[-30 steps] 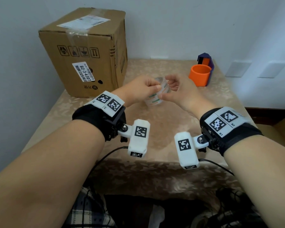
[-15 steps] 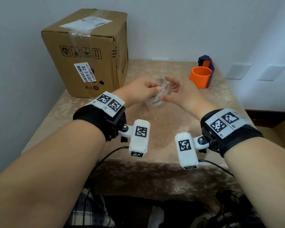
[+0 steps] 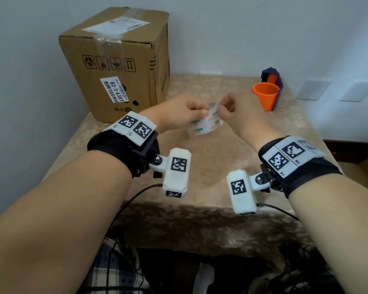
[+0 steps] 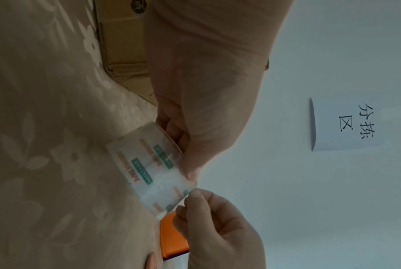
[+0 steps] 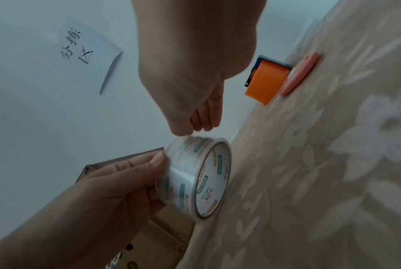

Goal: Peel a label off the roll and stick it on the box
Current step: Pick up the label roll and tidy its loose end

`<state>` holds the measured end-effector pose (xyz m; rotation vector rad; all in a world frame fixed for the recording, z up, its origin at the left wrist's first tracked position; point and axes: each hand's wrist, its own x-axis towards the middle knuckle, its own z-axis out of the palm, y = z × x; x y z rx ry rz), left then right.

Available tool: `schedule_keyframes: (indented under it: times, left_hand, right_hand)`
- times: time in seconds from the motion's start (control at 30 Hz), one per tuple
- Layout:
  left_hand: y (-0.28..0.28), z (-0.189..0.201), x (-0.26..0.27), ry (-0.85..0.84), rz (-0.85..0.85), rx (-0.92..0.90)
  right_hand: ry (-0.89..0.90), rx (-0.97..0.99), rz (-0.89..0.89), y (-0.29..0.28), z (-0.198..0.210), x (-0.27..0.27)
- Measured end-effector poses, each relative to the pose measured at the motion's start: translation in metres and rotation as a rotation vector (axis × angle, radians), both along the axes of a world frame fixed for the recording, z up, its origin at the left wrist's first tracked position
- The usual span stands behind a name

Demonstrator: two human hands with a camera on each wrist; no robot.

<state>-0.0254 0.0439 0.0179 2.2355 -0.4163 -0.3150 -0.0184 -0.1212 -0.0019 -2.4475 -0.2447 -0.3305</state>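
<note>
Early stage, peel only being started. Left hand [image 3: 186, 112] grips the roll [image 3: 204, 122] with fingers curled round it, thumb on its outer face, holding it just above the bench [image 3: 210, 166] near the middle. Right hand [image 3: 228, 106] has thumb and forefinger pinched tight at the roll's upper edge, other fingers curled in; in the left wrist view the fingertips [image 4: 196, 195] sit right at the corner of the clear printed wrap. Cannot tell whether an end is actually lifted yet; no free strip shows in any view, so judged as still hunting or just catching the edge. Box [image 3: 117, 62] stands at the back left of the bench, well apart from both hands, with only its old stickers and tape on it. Left to do: free the end, pull the label off, carry it to the box, press it down. Orange cup [image 3: 265, 96] sits back right, not involved.
</note>
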Motion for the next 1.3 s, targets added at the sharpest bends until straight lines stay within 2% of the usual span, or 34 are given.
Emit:
schedule_keyframes:
  times: [0.1,0.2,0.27,0.4,0.57,0.77,1.13,1.3]
  left_hand:
    - [0.000,0.000,-0.002,0.013,-0.027,0.020]
    - [-0.001,0.001,-0.002,-0.009,-0.021,0.041]
    - [0.001,0.001,0.000,-0.038,0.026,0.033]
    - [0.008,0.002,0.000,-0.028,0.051,0.024]
    - [0.005,0.003,-0.001,-0.030,0.049,0.042]
    - [0.005,0.004,-0.001,-0.082,0.067,0.075]
    - [0.003,0.005,-0.005,-0.085,-0.069,0.181]
    - [0.001,0.006,-0.004,-0.086,-0.023,0.149]
  right_hand:
    - [-0.024,-0.110,0.009,0.002,0.000,-0.002]
    - [0.008,-0.131,0.028,0.002,-0.002,-0.003]
    - [0.020,-0.103,0.045,0.002,-0.002,-0.003]
    - [0.068,0.103,0.028,0.003,0.002,-0.002]
    - [0.132,0.127,0.050,0.005,0.002,-0.001]
    - [0.056,0.136,0.007,0.011,0.005,-0.004]
    - [-0.006,-0.209,0.004,0.007,0.005,-0.006]
    - [0.014,-0.196,0.015,0.008,0.004,-0.007]
